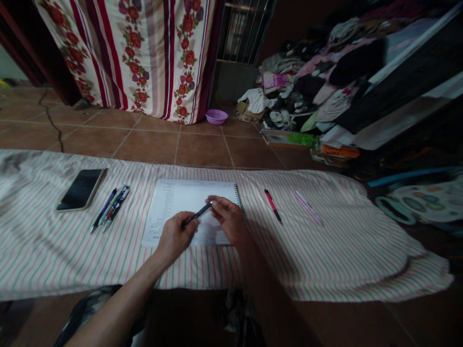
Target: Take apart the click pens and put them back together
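A dark pen [197, 215] is held level over a spiral notebook [173, 200] that lies open on a striped cloth [325, 250]. My left hand [175, 238] grips the pen's lower end with closed fingers. My right hand [227, 218] pinches its upper end. Both hands hover just above the lower half of the page.
A black phone [81, 189] lies at the left, with a few pens [110, 208] beside it. A red pen [273, 206] and a pink pen [307, 208] lie right of the notebook. Beyond are tiled floor, a floral curtain [144, 53], a purple bowl [216, 116] and a clothes pile [318, 82].
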{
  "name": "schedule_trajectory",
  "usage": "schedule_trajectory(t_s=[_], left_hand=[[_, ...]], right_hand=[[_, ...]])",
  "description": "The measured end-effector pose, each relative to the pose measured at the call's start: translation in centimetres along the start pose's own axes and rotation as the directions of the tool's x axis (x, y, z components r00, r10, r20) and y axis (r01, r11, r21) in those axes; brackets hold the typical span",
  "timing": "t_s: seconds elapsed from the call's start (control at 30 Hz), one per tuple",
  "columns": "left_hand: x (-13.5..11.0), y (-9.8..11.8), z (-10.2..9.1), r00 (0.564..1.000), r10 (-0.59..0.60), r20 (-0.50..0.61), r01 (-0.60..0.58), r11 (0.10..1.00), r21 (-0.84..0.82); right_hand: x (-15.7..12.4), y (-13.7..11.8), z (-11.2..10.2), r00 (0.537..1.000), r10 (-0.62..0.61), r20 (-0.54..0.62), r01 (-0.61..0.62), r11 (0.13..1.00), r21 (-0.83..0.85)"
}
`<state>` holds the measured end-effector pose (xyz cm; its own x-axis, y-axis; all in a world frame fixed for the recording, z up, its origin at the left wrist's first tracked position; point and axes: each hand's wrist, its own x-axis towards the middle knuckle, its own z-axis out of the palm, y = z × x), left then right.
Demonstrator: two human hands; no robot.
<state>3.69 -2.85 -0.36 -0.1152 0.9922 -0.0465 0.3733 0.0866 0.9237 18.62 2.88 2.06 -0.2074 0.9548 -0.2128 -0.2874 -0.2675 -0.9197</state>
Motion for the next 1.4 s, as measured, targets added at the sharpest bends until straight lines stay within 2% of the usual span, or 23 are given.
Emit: schedule_trajectory(t_s=[0.17,0.47,0.9,1.4], left_hand=[[-0.03,-0.01,0.01,1.000,-0.007,-0.008,0.007,0.999,-0.042],[-0.03,0.44,-0.36,1.000,0.021,-0.015,-0.020,1.000,0.021],[0.03,-0.13,-0.28,0.998,0.055,-0.022,-0.056,0.998,-0.029],[-0.05,0.47,-0.60,0.979,0.175,-0.102,-0.153,0.968,0.198]], right_hand=[[-0.02,0.02,-0.08,1.000,0.001,0.022,-0.001,1.000,0.001],[0.13,0.08,-0.16,1.000,-0.020,0.023,0.021,0.999,-0.035],[0.14,0.15,-0.44,0.998,-0.035,0.051,0.036,0.999,-0.012],[0.14,0.20,-0.27,0.997,-0.071,0.037,0.073,0.996,-0.054]])
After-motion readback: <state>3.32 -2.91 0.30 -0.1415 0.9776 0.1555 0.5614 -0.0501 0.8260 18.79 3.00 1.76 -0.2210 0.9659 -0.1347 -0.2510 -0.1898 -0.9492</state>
